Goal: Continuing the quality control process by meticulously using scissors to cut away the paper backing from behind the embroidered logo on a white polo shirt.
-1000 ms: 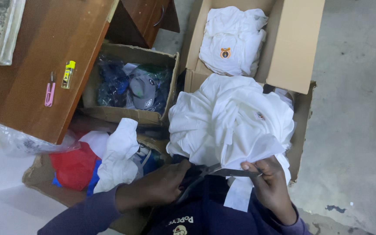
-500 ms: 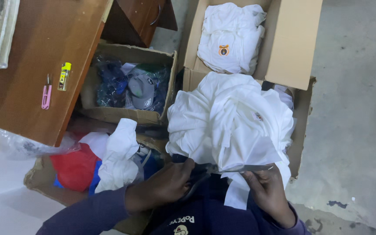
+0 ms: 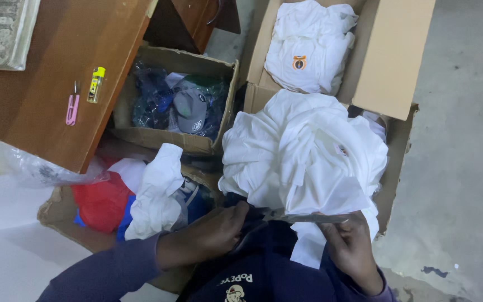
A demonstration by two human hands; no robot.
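My left hand (image 3: 211, 237) grips the handles of a pair of scissors (image 3: 303, 217), whose blades point right across a white garment. My right hand (image 3: 350, 246) pinches the lower edge of that white garment (image 3: 308, 162), close to the blade tips. The garment lies on top of a heap of white clothes in a cardboard box in front of me. A dark blue garment (image 3: 264, 268) with a printed emblem lies on my lap under both hands.
A second cardboard box (image 3: 387, 61) behind holds folded white shirts (image 3: 306, 47) with a small badge. Another box (image 3: 141, 131) holds caps in plastic. A wooden table (image 3: 57, 72) at left carries pink snips (image 3: 72, 106) and a yellow lighter (image 3: 95, 84). Red, blue and white clothes (image 3: 135, 196) lie lower left.
The scissors have slid right along the white garment's lower edge. My right hand has shifted its pinch on the cloth. The view has tilted slightly.
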